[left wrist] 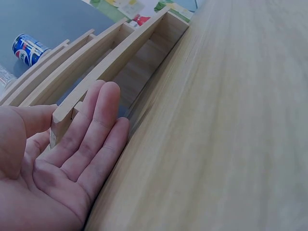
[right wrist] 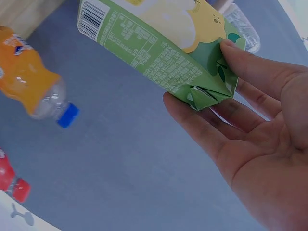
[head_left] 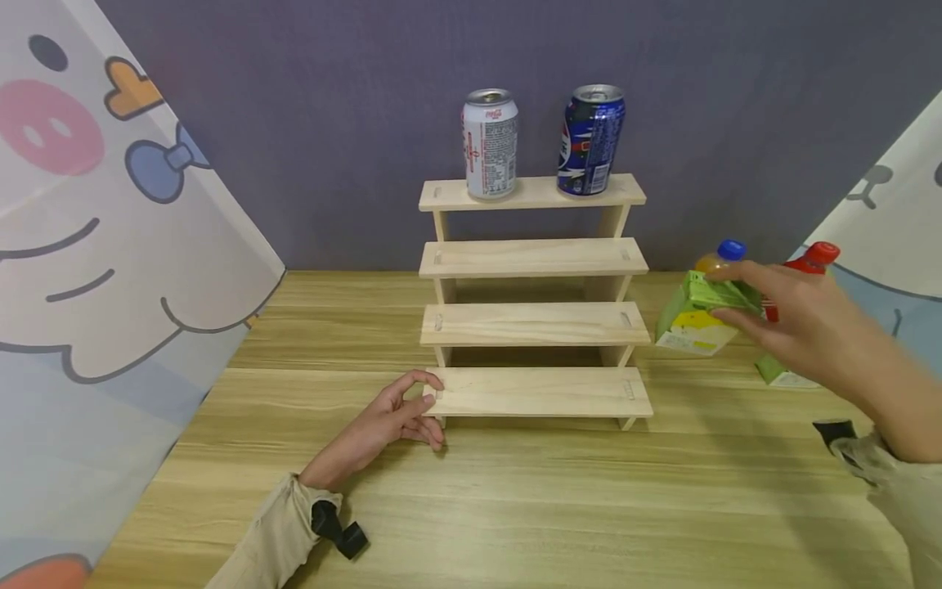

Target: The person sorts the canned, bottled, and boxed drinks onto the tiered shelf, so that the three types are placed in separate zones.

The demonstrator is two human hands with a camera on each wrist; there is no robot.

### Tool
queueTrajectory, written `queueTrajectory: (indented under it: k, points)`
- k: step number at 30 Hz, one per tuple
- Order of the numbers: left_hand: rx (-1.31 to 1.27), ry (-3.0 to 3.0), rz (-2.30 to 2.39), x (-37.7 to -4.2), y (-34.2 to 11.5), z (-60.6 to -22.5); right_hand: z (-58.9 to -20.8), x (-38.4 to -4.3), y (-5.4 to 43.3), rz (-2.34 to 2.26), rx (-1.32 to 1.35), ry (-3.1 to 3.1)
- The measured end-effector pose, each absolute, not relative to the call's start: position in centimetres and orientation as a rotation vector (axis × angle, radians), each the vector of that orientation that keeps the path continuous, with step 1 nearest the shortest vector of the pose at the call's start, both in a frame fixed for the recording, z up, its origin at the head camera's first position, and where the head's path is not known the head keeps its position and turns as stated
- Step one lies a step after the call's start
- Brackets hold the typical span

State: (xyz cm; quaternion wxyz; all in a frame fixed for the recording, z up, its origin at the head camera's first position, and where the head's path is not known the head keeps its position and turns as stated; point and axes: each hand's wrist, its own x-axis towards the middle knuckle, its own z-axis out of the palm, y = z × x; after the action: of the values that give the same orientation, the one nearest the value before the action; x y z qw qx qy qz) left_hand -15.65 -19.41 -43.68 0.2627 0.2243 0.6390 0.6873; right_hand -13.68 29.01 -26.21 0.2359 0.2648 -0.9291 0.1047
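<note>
The right hand (head_left: 798, 317) is pinching a green drink carton (head_left: 697, 325), likely smooth and dentable, best held by its edges, the left hand (head_left: 393, 415) gripping a 4-tier wooden rack (head_left: 533, 258).

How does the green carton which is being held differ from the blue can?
The carton is box-shaped, while the can is cylindrical. The carton shows green and yellow; the can is mostly dark blue. The right grip holds the carton in the air, whereas the can stands on the top step. Both carry printed text.
</note>
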Motion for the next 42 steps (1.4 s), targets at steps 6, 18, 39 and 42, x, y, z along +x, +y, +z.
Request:
queueTrajectory:
  k: [6, 18, 39, 42]
  points:
    - [0.606, 1.72, 1.86, -15.6, -19.4, -43.6, -24.8, -13.7, 28.3, 0.265, 0.817, -2.458]
    - [0.615, 1.704, 1.87, -15.4, -19.3, -43.5, -22.7, -13.7, 25.2, 0.299, 0.731, -2.56]
    - [0.646, 1.704, 1.86, -15.3, -19.4, -43.5, -20.6, -16.1, 19.8, 0.517, 0.953, -2.36]
    - [0.647, 1.705, 1.864, -15.2, -19.4, -43.4, -20.4, -17.0, 18.7, 0.541, 0.995, -2.322]
